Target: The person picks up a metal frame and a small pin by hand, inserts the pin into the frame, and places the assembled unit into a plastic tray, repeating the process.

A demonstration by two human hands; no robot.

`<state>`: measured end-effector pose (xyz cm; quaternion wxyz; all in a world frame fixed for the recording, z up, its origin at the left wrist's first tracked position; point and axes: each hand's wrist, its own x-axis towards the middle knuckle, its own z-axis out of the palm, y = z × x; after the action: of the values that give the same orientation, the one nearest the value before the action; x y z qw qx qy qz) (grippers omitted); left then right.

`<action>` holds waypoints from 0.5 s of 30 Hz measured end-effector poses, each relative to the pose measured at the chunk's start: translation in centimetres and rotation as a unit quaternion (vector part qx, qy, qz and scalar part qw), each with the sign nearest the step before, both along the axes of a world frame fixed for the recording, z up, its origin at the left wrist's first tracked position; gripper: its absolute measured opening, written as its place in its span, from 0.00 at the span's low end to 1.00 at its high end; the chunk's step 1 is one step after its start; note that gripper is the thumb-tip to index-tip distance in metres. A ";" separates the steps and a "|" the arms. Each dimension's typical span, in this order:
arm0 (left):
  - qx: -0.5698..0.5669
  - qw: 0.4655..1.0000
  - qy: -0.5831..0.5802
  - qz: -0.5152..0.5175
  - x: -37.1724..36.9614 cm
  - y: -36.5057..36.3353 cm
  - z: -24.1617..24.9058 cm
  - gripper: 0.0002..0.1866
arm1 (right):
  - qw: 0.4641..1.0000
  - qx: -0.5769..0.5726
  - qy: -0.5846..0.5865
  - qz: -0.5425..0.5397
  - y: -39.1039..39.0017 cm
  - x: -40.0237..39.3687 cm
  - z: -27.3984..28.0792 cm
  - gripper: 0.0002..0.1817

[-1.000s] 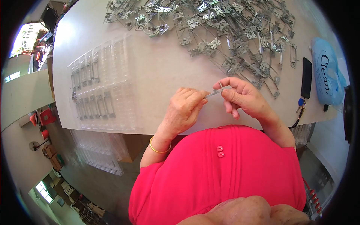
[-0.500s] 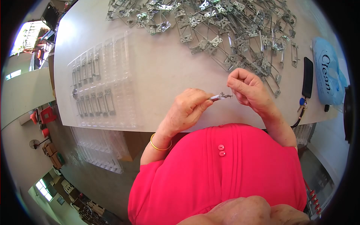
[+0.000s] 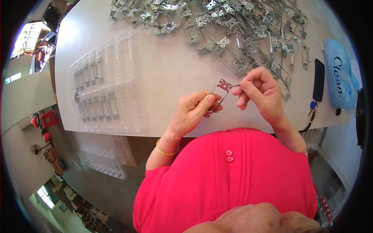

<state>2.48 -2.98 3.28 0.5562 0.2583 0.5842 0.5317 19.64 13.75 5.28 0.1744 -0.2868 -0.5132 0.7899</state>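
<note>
My left hand [image 3: 191,113] is closed on a metal bracket [image 3: 224,85], a frame of thin rods with a punched plate at each end. The plates look reddish as they catch the shirt's colour. Between the thumb and fingers of my right hand [image 3: 261,90] is a thin metal rod [image 3: 235,85], its tip right at the bracket's upper plate. My left fingers cover part of the bracket's middle. Both hands are above the near part of the table [image 3: 167,66]. Beyond them lies a large tangled pile of similar metal brackets [image 3: 241,35].
A clear plastic tray [image 3: 128,89] at the left holds two rows of brackets. On the right lie a black phone-like object [image 3: 318,79], keys [image 3: 312,108] on a cord, and a blue plastic pack [image 3: 339,73] marked "Clean". More clear trays [image 3: 101,155] are below the table's edge.
My left hand has turned the bracket from edge-on so its frame and upper plate face up. My right hand has tilted the rod from upright to nearly level.
</note>
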 end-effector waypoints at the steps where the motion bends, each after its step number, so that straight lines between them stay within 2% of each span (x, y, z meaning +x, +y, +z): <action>1: 0.000 1.000 0.000 0.000 0.1 0.1 0.1 0.17 | 0.999 0.018 0.032 0.007 -0.3 0.1 -0.2 0.05; 2: -0.006 1.000 0.004 0.006 0.3 0.2 0.4 0.17 | 0.999 0.017 0.032 0.007 -0.6 0.1 -0.4 0.05; 5: -0.012 1.000 0.011 0.002 0.1 0.2 0.6 0.16 | 0.982 0.189 -0.002 0.017 -1.4 0.1 -1.4 0.06; 6: -0.012 1.000 0.013 -0.008 0.0 0.2 0.6 0.16 | 0.982 0.190 -0.002 0.017 -1.5 0.1 -1.7 0.06; 7: -0.012 1.000 0.013 -0.008 0.1 0.2 0.6 0.16 | 0.943 0.333 -0.009 0.024 -1.4 0.0 -1.9 0.07; 8: 0.008 0.998 0.062 -0.013 0.4 0.2 0.6 0.15 | 0.883 0.468 -0.014 0.030 -1.4 0.0 -2.1 0.08; 9: 0.028 0.993 0.110 -0.018 0.6 0.3 0.5 0.13 | 0.866 0.500 -0.021 0.009 -1.7 -0.4 -2.2 0.09; 10: 0.027 0.993 0.110 -0.019 0.7 0.3 0.2 0.13 | 0.866 0.499 -0.021 0.009 -1.8 -0.4 -2.0 0.09; 12: 0.097 0.933 0.345 -0.039 0.6 0.4 -1.0 0.10 | 0.860 0.496 -0.107 0.049 -1.8 -0.5 -1.2 0.08; 15: 0.072 0.921 0.381 -0.027 0.6 0.4 -1.4 0.08 | 0.846 0.506 -0.135 0.096 -1.7 -0.7 -0.6 0.09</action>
<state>3.10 -2.60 1.85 0.2856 0.4966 0.7049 0.4183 18.98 12.08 4.65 0.1477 -0.2120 -0.8853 0.3867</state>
